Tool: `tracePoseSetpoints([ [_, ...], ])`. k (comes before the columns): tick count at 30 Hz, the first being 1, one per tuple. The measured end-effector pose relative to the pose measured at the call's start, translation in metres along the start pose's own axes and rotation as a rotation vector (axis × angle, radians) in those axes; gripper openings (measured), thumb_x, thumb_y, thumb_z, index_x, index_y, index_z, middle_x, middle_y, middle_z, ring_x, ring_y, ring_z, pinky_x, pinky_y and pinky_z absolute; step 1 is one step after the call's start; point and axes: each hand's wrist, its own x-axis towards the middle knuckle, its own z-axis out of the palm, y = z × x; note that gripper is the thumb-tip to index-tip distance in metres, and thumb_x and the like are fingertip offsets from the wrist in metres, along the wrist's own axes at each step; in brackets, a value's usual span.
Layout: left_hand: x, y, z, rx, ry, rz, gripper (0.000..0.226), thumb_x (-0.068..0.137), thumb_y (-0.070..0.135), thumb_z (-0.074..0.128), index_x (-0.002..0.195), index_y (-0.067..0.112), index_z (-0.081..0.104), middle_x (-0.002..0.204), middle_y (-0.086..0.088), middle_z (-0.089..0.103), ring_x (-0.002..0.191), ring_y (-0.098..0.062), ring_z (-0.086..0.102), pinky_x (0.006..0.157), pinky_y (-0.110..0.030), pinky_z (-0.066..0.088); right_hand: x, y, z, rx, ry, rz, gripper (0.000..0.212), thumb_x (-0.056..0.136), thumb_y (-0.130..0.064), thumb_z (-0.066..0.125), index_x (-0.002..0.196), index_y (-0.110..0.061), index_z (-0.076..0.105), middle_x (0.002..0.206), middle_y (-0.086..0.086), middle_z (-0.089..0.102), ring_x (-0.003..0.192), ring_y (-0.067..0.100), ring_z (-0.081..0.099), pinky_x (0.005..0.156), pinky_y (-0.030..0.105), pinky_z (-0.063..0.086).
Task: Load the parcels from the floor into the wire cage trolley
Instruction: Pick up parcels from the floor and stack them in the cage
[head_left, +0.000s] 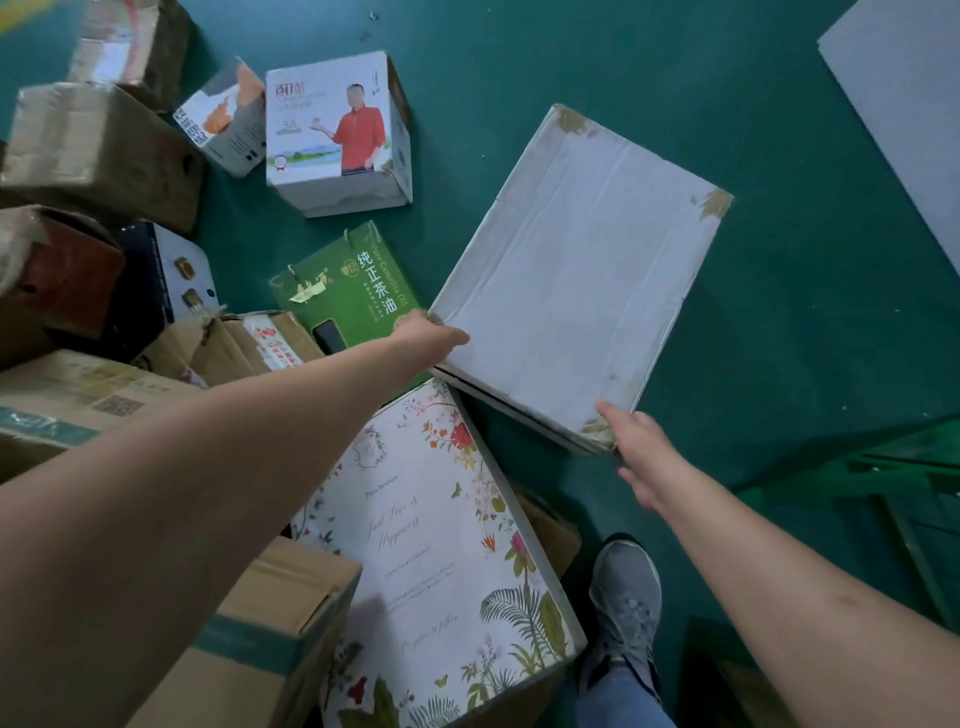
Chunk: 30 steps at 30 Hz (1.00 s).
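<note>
A large flat white parcel (576, 275) with scuffed corners lies on the green floor (779, 312). My left hand (428, 335) grips its near left corner, with the fingers hidden over the edge. At the near right corner my right hand (636, 449) has its thumb on top and its fingers down the side. A floral-printed white box (441, 561) lies just in front of the parcel, partly under its near edge. Green metal bars (893, 499) at the lower right may belong to the trolley.
A green tea-oil box (348, 291), a white box printed with a person (332, 135) and several brown cartons (98, 150) crowd the left. One brown carton (270, 623) sits under my left arm. My grey shoe (626, 608) stands right of the floral box. A pale board (904, 104) lies at the far right.
</note>
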Motion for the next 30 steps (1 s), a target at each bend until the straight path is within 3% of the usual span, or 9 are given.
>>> tracePoseSetpoints([
  [4, -0.022, 0.001, -0.006, -0.022, -0.069, 0.035, 0.075, 0.093, 0.049, 0.067, 0.152, 0.015, 0.034, 0.142, -0.012, 0.050, 0.118, -0.028, 0.056, 0.097, -0.042, 0.051, -0.030, -0.017, -0.012, 0.128, 0.111, -0.129, 0.079, 0.090, -0.060, 0.066, 0.148, -0.028, 0.022, 0.142, -0.001, 0.051, 0.126, 0.024, 0.053, 0.112, 0.052, 0.042],
  [8, -0.080, 0.029, -0.033, -0.199, -0.102, 0.074, 0.051, 0.098, 0.043, 0.065, 0.133, 0.018, 0.039, 0.115, -0.007, 0.067, 0.087, -0.016, 0.066, 0.056, -0.025, 0.049, -0.101, -0.074, -0.034, 0.151, 0.141, -0.207, 0.066, 0.096, -0.057, 0.059, 0.146, -0.030, 0.025, 0.116, -0.001, 0.058, 0.095, 0.018, 0.061, 0.068, 0.040, 0.054],
  [10, -0.111, 0.045, -0.052, -0.309, -0.137, 0.096, 0.054, 0.095, 0.042, 0.068, 0.133, 0.016, 0.040, 0.117, -0.011, 0.069, 0.087, -0.021, 0.072, 0.060, -0.034, 0.058, -0.138, -0.099, -0.042, 0.121, 0.121, -0.207, 0.059, 0.097, -0.057, 0.058, 0.141, -0.030, 0.030, 0.111, -0.002, 0.059, 0.089, 0.018, 0.060, 0.064, 0.041, 0.051],
  [13, -0.172, 0.055, -0.090, -0.383, -0.152, 0.127, 0.061, 0.092, 0.047, 0.072, 0.135, 0.019, 0.040, 0.120, -0.012, 0.065, 0.090, -0.027, 0.074, 0.072, -0.045, 0.063, -0.205, -0.114, -0.051, 0.083, 0.072, -0.142, 0.063, 0.090, -0.063, 0.064, 0.136, -0.031, 0.035, 0.128, 0.001, 0.056, 0.102, 0.024, 0.059, 0.084, 0.062, 0.053],
  [16, -0.232, 0.054, -0.127, -0.368, -0.158, 0.156, 0.068, 0.085, 0.056, 0.075, 0.132, 0.025, 0.038, 0.128, -0.011, 0.059, 0.109, -0.033, 0.067, 0.093, -0.055, 0.057, -0.269, -0.108, -0.054, 0.055, 0.061, -0.105, 0.070, 0.085, -0.066, 0.069, 0.137, -0.031, 0.037, 0.134, 0.002, 0.052, 0.120, 0.031, 0.054, 0.088, 0.070, 0.052],
  [19, -0.299, 0.037, -0.159, -0.319, -0.172, 0.179, 0.068, 0.084, 0.061, 0.073, 0.131, 0.030, 0.034, 0.132, -0.007, 0.055, 0.122, -0.033, 0.059, 0.109, -0.056, 0.045, -0.349, -0.091, -0.045, 0.063, 0.034, -0.112, 0.074, 0.085, -0.064, 0.070, 0.140, -0.030, 0.034, 0.131, -0.001, 0.053, 0.113, 0.028, 0.056, 0.089, 0.067, 0.052],
  [24, -0.418, 0.000, -0.208, -0.325, -0.200, 0.260, 0.077, 0.085, 0.060, 0.074, 0.140, 0.024, 0.033, 0.131, -0.004, 0.056, 0.113, -0.026, 0.063, 0.098, -0.053, 0.055, -0.485, -0.052, -0.035, 0.095, 0.043, -0.162, 0.071, 0.083, -0.063, 0.072, 0.134, -0.030, 0.035, 0.131, -0.002, 0.054, 0.110, 0.025, 0.058, 0.088, 0.067, 0.053],
  [28, -0.505, -0.030, -0.247, -0.266, -0.209, 0.287, 0.105, 0.050, 0.083, 0.079, 0.133, 0.039, 0.031, 0.129, -0.005, 0.060, 0.112, -0.033, 0.067, 0.098, -0.057, 0.054, -0.595, -0.022, -0.028, 0.104, 0.057, -0.231, 0.074, 0.084, -0.061, 0.073, 0.138, -0.027, 0.034, 0.130, -0.005, 0.051, 0.104, 0.016, 0.057, 0.080, 0.061, 0.060],
  [30, -0.547, -0.047, -0.262, -0.248, -0.232, 0.309, 0.110, 0.049, 0.085, 0.079, 0.136, 0.040, 0.029, 0.127, -0.006, 0.063, 0.106, -0.033, 0.070, 0.093, -0.056, 0.057, -0.648, -0.001, -0.028, 0.119, 0.078, -0.271, 0.079, 0.083, -0.061, 0.074, 0.141, -0.028, 0.033, 0.132, -0.004, 0.050, 0.103, 0.015, 0.057, 0.078, 0.059, 0.061],
])
